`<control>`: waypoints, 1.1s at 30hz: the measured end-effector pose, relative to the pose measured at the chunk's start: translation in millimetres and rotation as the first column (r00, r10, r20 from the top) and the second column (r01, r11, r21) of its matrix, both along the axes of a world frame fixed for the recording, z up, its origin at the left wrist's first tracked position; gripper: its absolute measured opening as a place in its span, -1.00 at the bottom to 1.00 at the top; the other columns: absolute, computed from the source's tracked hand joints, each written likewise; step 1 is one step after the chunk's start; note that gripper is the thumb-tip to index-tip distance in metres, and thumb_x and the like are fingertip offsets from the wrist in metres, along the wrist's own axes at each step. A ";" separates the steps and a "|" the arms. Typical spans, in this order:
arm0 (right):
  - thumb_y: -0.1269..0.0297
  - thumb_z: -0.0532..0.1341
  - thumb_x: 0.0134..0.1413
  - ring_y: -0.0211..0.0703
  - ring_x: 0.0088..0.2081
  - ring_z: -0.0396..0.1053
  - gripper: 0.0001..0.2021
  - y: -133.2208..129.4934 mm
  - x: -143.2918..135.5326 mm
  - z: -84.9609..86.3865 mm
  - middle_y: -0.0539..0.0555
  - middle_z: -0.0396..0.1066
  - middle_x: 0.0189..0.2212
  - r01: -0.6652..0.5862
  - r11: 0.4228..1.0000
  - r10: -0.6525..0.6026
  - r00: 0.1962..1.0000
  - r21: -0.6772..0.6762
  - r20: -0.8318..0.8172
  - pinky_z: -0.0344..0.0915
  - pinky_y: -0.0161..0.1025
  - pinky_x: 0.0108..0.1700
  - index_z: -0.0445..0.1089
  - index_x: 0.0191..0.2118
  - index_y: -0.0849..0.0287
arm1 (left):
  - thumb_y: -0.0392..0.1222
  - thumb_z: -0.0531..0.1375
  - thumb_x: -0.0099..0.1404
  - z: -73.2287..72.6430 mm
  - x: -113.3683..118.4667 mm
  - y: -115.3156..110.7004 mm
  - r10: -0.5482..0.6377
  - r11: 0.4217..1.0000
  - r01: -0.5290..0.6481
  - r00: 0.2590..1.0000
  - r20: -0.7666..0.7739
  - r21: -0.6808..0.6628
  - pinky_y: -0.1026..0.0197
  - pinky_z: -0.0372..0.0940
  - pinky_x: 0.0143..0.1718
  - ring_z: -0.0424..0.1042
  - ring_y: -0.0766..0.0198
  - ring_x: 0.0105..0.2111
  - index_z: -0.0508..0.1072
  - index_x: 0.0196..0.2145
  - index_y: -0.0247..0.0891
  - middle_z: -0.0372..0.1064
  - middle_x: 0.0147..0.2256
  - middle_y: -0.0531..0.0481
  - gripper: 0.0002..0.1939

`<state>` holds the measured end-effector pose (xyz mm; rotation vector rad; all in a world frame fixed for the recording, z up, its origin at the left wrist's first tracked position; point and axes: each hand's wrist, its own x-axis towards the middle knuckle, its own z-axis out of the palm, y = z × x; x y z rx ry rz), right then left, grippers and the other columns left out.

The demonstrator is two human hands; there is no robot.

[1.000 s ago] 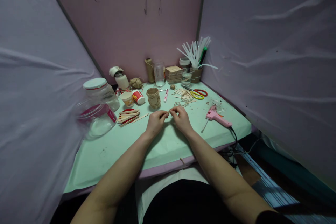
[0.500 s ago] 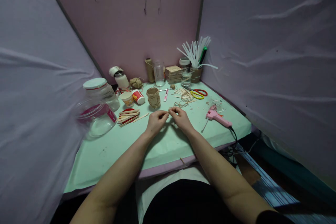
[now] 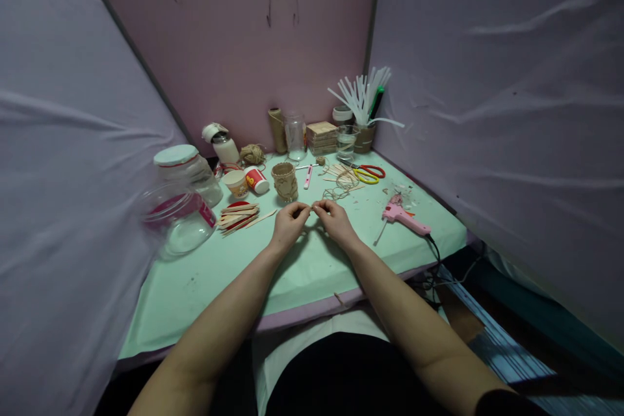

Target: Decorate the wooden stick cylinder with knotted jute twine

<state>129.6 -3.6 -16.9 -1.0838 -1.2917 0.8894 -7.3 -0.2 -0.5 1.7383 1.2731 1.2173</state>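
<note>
My left hand and my right hand meet fingertip to fingertip over the middle of the table, both pinched. Between them is a bit of thin twine, mostly hidden by the fingers. Loose twine lies in loops just beyond my right hand, by some thin wooden sticks. A brown decorated cup stands upright behind my left hand. Flat wooden sticks are piled on something red to the left. A pink glue gun lies at the right.
Clear jars stand at the left, near paper cups. Scissors, a pink cutter, a twine ball, stacked wooden pieces and a pot of white sticks are farther back. A cord hangs at the right edge.
Both hands have shifted very slightly left, fingertips still together. The small twine loop that showed above the fingertips is no longer distinct.
</note>
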 end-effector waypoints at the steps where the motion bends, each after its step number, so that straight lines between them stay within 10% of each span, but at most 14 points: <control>1: 0.11 0.19 -0.07 -0.18 -0.34 0.33 -0.79 0.1 -0.1 -0.2 0.02 0.44 -0.44 0.003 1.000 -0.003 1.000 -0.006 0.005 0.25 -0.22 -0.20 0.39 -0.43 0.16 | -0.09 0.15 0.14 -0.3 0.3 -0.3 0.011 1.000 -0.011 1.000 -0.006 0.018 0.29 0.21 -0.35 0.33 0.32 -0.44 0.48 -0.45 -0.29 0.41 -0.49 0.04 -0.79; 18: 0.08 0.18 -0.01 -0.22 -0.44 0.24 -0.75 -1.1 0.0 -1.2 -0.03 0.33 -0.54 0.038 0.999 -0.038 0.999 -0.011 0.005 0.19 -0.26 -0.32 0.35 -0.48 0.17 | -0.13 0.17 0.21 -0.1 0.5 -1.6 -0.032 0.974 0.050 0.996 -0.083 0.221 0.27 0.18 -0.37 0.31 0.33 -0.45 0.51 -0.48 -0.28 0.38 -0.50 0.02 -0.79; 33: 0.31 0.19 0.05 -0.21 -0.38 0.30 -0.91 -10.5 -2.8 2.7 0.04 0.37 -0.42 0.170 0.922 -0.244 0.953 0.348 0.182 0.27 -0.24 -0.32 0.42 -0.42 0.13 | -0.21 0.16 0.22 0.0 0.7 -1.4 0.051 0.961 -0.027 0.995 -0.081 0.275 0.27 0.21 -0.35 0.34 0.32 -0.43 0.51 -0.45 -0.27 0.41 -0.48 0.01 -0.84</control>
